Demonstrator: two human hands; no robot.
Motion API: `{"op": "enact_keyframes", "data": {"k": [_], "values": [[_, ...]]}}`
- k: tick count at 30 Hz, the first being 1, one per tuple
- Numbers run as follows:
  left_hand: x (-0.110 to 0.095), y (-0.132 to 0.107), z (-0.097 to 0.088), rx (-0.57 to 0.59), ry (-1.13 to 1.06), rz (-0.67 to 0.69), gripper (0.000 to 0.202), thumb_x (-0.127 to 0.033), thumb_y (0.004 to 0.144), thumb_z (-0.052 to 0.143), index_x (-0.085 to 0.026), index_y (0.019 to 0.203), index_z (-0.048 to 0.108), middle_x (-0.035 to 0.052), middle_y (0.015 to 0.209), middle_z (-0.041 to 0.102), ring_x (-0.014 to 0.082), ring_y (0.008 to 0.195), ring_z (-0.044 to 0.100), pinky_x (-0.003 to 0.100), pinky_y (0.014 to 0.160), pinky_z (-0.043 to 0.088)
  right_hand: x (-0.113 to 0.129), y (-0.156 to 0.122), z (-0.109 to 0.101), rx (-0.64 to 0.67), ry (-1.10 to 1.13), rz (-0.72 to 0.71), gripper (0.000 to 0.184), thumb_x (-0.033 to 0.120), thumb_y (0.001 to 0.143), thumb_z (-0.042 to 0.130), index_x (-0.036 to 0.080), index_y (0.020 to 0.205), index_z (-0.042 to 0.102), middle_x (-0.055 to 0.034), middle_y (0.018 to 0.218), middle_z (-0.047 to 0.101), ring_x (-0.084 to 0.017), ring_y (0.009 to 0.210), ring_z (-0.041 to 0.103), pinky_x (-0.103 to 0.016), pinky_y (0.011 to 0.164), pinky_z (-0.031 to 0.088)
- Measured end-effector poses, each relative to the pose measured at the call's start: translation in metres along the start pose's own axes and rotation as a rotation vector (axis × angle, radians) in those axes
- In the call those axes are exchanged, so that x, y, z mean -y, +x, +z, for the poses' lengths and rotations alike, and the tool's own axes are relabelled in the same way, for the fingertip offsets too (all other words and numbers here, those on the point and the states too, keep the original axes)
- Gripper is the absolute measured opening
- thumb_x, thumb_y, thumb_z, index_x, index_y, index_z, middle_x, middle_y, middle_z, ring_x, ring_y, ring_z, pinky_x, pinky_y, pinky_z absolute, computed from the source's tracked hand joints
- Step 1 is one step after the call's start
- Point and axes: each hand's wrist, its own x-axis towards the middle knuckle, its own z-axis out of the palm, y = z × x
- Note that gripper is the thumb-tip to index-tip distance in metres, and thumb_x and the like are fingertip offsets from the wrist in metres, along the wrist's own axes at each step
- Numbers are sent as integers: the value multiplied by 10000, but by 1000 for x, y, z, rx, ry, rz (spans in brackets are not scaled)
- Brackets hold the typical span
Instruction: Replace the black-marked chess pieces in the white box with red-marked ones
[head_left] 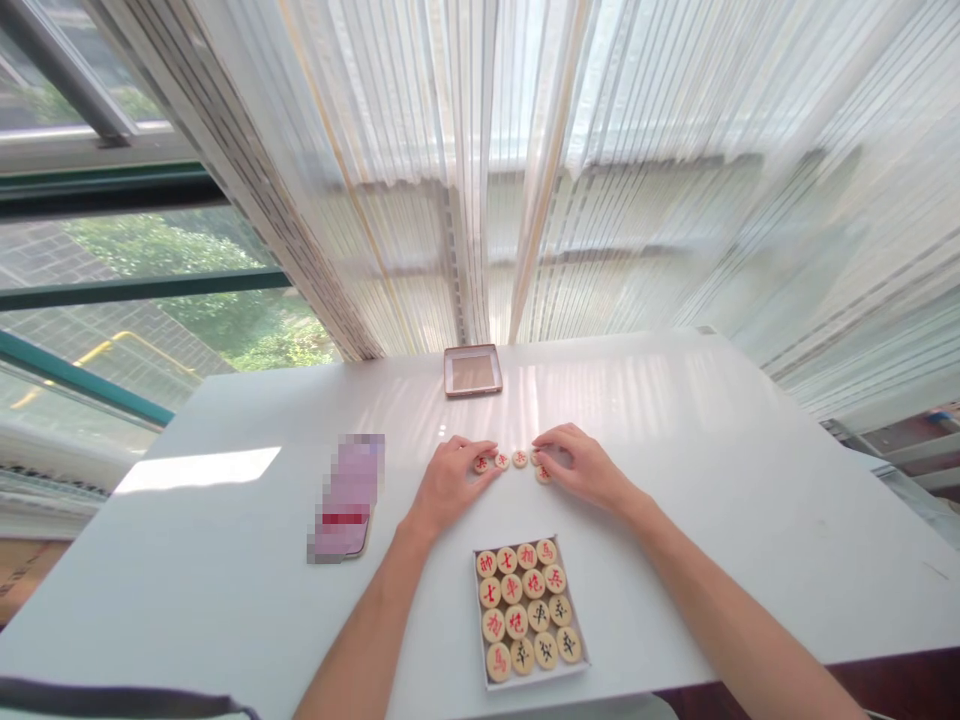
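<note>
On the white table, several round wooden Chinese chess pieces (520, 458) with red characters form a short row between my hands. My left hand (450, 482) is closed at the row's left end, thumb and fingers around the leftmost chess piece (481, 465); another piece (502, 460) sits by its fingertips. At the right end, my right hand (589, 468) pinches a piece that its fingers partly cover. One more red piece (543, 475) lies just below those fingers. Nearer to me, an open square box (480, 625) holds rows of pieces, red characters toward the back and black toward the front.
A shallow rectangular lid or tray (473, 391) lies near the back edge of the table (720, 450). Left of my left hand is a phone-like object (349, 500), blurred by pixelation. Sheer striped curtains (480, 200) hang behind the table, beside a window at left.
</note>
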Motion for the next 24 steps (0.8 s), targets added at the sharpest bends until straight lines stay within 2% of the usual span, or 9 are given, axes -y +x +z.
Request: {"op": "enact_keyframes", "data": {"k": [3,13,19,24], "values": [[0,0,1,-2,-6,-6,296,-327,919,713,-284,1210,682,35,1034,749,245,1018,654,438,936,531,-4,0,-1,-7,-4,33,126,256,953,606,251,1023,711,-55,965,724,-229,954,647,-383,839,544],[2,-7,-8,18,-31,3,378,-287,862,763,-279,1226,659,48,1055,716,240,971,656,437,919,542,-5,0,2,-35,-5,49,165,271,976,562,245,1009,721,-64,959,723,-231,946,652,-395,849,546],[7,-11,-13,-11,-26,2,360,-219,858,726,-275,1207,658,43,1082,726,243,1016,660,434,949,543,-1,-1,1,-24,2,3,145,266,940,628,253,1059,710,-67,1018,722,-247,1017,639,-420,921,537],[9,-11,-11,-37,-22,-5,331,-219,875,693,-277,1199,661,43,1062,728,235,973,670,434,933,553,0,0,4,-18,1,-13,105,250,937,633,263,1005,712,-52,952,736,-255,988,637,-432,907,536]]}}
